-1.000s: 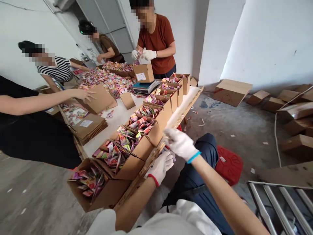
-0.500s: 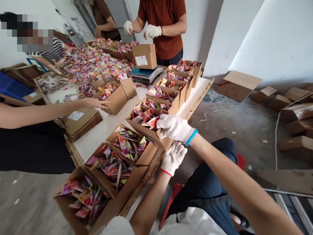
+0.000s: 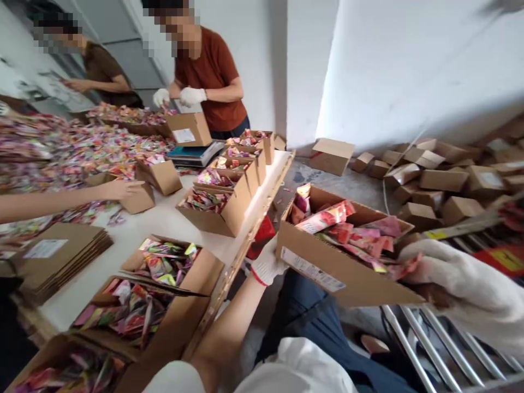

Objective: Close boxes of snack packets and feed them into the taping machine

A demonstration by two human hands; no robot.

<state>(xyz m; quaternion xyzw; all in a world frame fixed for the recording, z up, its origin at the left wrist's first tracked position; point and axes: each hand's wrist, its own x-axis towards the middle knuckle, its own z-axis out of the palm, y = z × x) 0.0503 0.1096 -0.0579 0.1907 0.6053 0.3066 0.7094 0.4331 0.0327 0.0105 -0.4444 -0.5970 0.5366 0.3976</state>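
Gloved right hand (image 3: 462, 289) grips the right end of an open cardboard box (image 3: 327, 267) of coloured sachets (image 3: 347, 229); gloved left hand (image 3: 268, 265) holds its left end. Box is off the table (image 3: 172, 218), above the lap. Beyond, filled boxes (image 3: 216, 204) line the table edge.

Packing workshop: long table (image 3: 172, 218), sachet-filled cartons (image 3: 213, 210), scale (image 3: 192, 155), stacked boxes (image 3: 442, 177).

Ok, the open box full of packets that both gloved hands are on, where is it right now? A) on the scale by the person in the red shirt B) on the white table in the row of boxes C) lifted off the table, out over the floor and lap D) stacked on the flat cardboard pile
C: the open box is held off the table edge, with the left hand at one end and the right hand at the other, above the metal rails.
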